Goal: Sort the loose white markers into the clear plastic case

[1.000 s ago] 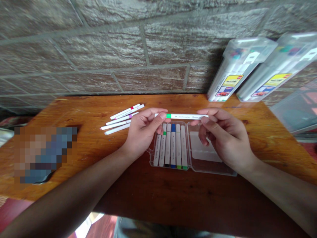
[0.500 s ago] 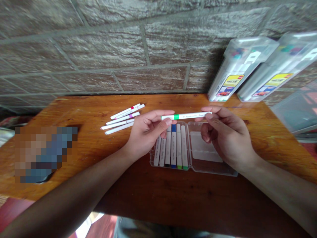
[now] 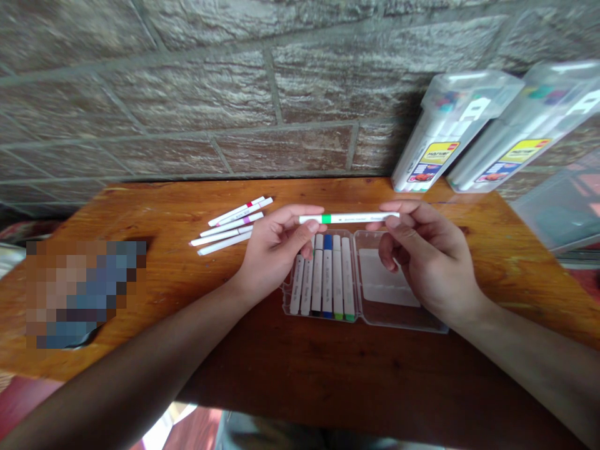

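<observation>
A white marker (image 3: 349, 218) with a green band lies level between my two hands, above the table. My left hand (image 3: 284, 240) pinches its banded end between thumb and fingers. At the other end, the thumb and forefinger of my right hand (image 3: 429, 256) grip the marker's tip. Below them is an open clear plastic case (image 3: 359, 300); its left half holds a row of several white markers (image 3: 327, 281) with coloured ends, partly covered by my left hand. The case's lid half (image 3: 398, 315) lies flat under my right hand. Several loose markers (image 3: 227, 226) lie left of my left hand.
Two clear marker boxes (image 3: 426, 144) (image 3: 509, 144) with yellow labels stand at the back right of the wooden table (image 3: 164, 212). A blurred-out dark object (image 3: 89, 294) lies on the left. A stone-patterned wall (image 3: 197, 87) rises behind the table.
The marker has slid slightly left relative to my left hand, with more of its banded end now showing beneath the fingers. Both hands keep their grip.
</observation>
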`<state>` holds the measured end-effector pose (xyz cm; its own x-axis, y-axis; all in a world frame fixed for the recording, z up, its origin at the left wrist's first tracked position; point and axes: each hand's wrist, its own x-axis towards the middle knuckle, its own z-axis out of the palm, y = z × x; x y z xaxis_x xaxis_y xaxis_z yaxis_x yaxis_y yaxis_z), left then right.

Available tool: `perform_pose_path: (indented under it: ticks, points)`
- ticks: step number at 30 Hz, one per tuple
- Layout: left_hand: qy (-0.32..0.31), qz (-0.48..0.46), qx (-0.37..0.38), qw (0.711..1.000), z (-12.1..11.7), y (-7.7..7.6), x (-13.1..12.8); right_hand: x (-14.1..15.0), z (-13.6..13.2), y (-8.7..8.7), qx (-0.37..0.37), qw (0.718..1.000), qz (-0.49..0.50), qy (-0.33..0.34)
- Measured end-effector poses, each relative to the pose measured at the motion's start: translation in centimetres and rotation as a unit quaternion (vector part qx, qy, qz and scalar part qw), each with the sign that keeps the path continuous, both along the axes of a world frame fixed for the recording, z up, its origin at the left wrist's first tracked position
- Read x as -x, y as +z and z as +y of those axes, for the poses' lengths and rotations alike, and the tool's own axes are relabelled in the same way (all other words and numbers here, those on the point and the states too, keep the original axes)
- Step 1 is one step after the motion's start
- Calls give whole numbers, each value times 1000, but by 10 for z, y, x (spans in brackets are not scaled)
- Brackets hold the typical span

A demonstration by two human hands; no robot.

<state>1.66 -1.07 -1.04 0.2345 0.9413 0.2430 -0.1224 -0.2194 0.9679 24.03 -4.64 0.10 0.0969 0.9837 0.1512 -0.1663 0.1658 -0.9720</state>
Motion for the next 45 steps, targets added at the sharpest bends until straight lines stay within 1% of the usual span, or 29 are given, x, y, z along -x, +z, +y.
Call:
perform_pose_path:
  ticks: [6,17,21,25,33,38,45]
  points:
    - [14,4,6,1000,3,-4,1,1,-3,0,-32,999,-22,7]
    - [12,-4,14,1000,5,-6,3,1,-5,0,-37,999,-19,15]
    - [6,-14,20,1000,4,-5,2,2,-4,1,-32,999,-19,5]
    - [-22,-39,33,998,2,-2,1,1,-1,1,-16,1000,-8,-11]
    - [-115,-93,68,987,-3,5,2,-4,8,-5,27,998,52,-36]
    - [-152,-115,55,980,-4,6,3,-4,9,-5,47,996,63,-36]
    - [-164,-72,8,984,-5,5,3,-4,10,-3,73,994,74,-34]
